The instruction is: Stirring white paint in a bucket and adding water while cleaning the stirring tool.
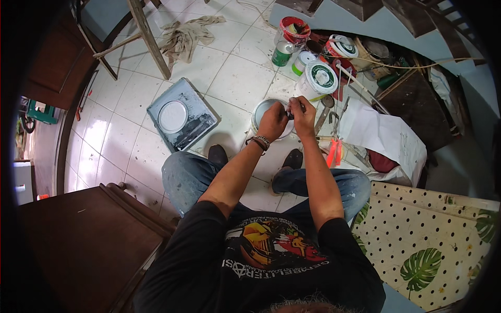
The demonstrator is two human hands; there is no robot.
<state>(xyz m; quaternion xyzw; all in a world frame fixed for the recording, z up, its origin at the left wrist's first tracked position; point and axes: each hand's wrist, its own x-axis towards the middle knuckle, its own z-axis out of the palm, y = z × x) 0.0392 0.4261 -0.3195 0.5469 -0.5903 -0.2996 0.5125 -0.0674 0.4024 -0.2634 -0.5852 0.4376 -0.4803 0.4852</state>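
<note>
2 bare hands, both above 1 open paint can (260, 110) on the tiled floor (237, 78), btwn the person's 2 shoes & a bit fwd. L hand (273, 121): fingers curled, knuckles up, over the can's mouth. R hand (303, 117): fingers bent, tips drawn in twd thumb, just beside L hand. Something small & dark may sit btwn them; can't tell what, or if either hand pinches it.

To the left: 1 paint tray (211, 122), grey-blue, smeared, w/ 1 round lid (173, 117) lying in it. Further fwd, 1 crumpled rag (189, 39).

Fwd-right: 1 white tub (317, 81) w/ green-printed lid, 1 smaller can (302, 63) w/ lime band, 1 clear-and-green bottle (282, 54), 1 red bucket (295, 30) w/ stuff inside. Right of R hand, 1 white sheet (383, 130) & some orange-red strips (334, 153).
</note>
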